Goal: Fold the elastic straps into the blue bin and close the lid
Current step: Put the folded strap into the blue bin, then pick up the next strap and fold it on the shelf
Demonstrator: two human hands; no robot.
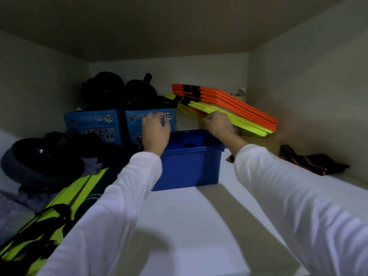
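- The blue bin (187,166) stands uncovered on the white shelf (199,216), near the middle of the view; something dark lies inside it, too dim to name
- The left hand (156,134) hangs over the bin's left rear corner, fingers curled, in front of a blue box; motion blur hides the fingertips, so I cannot tell whether its grip holds anything
- The right hand (218,124) is above the bin's right rear rim, fingers bent downward; what it grips, if anything, cannot be told
- Both arms wear white sleeves (288,196)
- A folded black strap with orange edging (318,163) lies on the shelf well to the right of the bin; a small dark and orange piece (231,158) shows just beside the bin's right wall, under the right forearm
- Two blue boxes printed "Lucky Star" (93,126) stand behind and left of the bin, black gear (119,90) piled on top
- Orange and yellow flat bars (229,108) lean in a stack behind the bin on the right
- A black round object (39,162) and a yellow-green bag (49,226) lie at the left
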